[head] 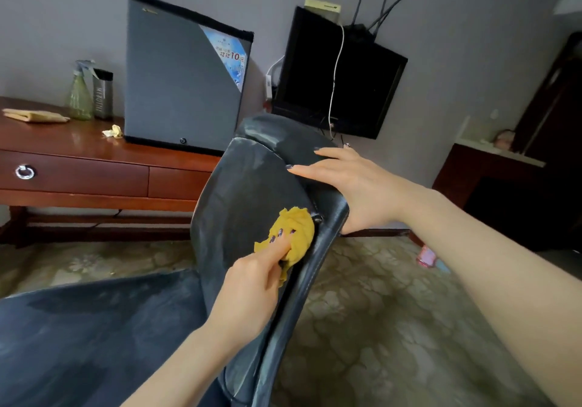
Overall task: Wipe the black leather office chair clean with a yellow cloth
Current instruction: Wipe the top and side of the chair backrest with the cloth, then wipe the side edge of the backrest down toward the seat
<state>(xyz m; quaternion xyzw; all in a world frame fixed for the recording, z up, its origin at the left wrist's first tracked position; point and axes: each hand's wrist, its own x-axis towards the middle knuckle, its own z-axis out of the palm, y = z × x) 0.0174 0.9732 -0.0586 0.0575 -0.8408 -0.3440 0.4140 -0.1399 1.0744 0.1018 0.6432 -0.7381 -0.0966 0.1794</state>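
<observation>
My left hand (pixel 252 283): fingers (pixel 280 239) near straight, pressing yellow cloth (pixel 300 222) on chair (pixel 245 186) backrest beside right edge seam. Seam runs up-away from cloth toward right hand (pixel 356 186), flat, steadying top.

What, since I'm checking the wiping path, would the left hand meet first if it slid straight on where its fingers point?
Probably the small dark fitting on the chair back, just past the yellow cloth the left hand presses; the right hand lies beyond, depth unclear.
</observation>
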